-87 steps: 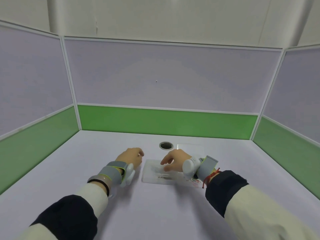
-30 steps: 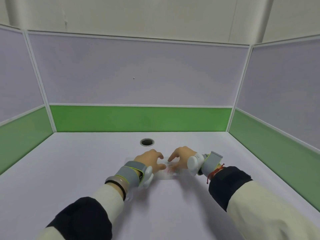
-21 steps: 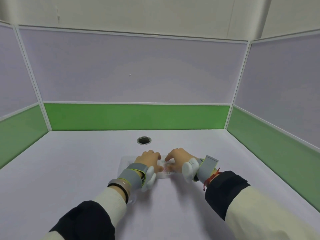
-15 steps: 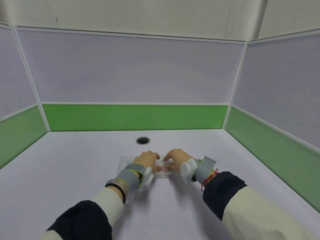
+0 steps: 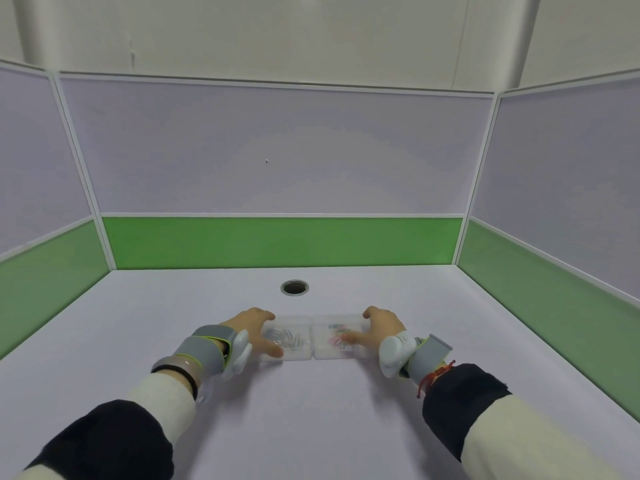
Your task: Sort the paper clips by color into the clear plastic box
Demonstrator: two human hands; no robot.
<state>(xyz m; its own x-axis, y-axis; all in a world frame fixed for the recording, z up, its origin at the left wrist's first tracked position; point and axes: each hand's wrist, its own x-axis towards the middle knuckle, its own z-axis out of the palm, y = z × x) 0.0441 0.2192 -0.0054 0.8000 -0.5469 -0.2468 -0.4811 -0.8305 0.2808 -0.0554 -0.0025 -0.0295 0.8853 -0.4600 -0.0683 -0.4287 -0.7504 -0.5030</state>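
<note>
Head view is showing the clear plastic box (image 5: 313, 337) lying opened flat on the white table (image 5: 311, 410), its two halves side by side. The left hand (image 5: 254, 332) is gripping its left edge, the right hand (image 5: 375, 329) its right. Silvery paper clips (image 5: 287, 339) are sitting left, coloured clips (image 5: 337, 336) right.

White desk (image 5: 311, 427), lilac-and-green partitions (image 5: 277, 188) on 3 sides.

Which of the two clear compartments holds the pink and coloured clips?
The right-hand compartment, by the right hand. It holds pink and greenish clips; the left-hand compartment, by the left hand, holds only silvery-grey ones.
</note>
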